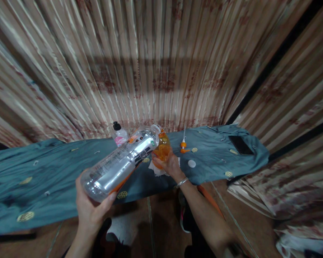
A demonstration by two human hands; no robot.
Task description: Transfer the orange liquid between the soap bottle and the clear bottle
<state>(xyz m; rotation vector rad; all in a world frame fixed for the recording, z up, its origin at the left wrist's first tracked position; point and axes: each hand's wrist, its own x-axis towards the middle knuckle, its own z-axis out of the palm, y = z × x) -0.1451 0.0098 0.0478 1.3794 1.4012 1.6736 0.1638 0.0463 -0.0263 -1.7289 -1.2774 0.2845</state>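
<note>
My left hand (93, 206) is wrapped round the base of a large clear plastic bottle (115, 172) with a silver and orange label. The bottle is tilted, its mouth up and to the right, at the neck of an orange bottle (163, 147). My right hand (169, 163) grips that orange bottle, which is upright over a white tissue (157, 171). Whether liquid passes between the two bottles I cannot make out. To the right, an orange pump top (183, 146) with a pale tube lies on the cloth, and nearer me is a round white cap (191, 163).
A small clear bottle (120, 135) with a black top and pink print stands behind the large bottle. A dark phone (240, 145) lies at the right end of the narrow table under a teal cloth (59, 168). Pleated curtains (156, 64) hang close behind and at the right.
</note>
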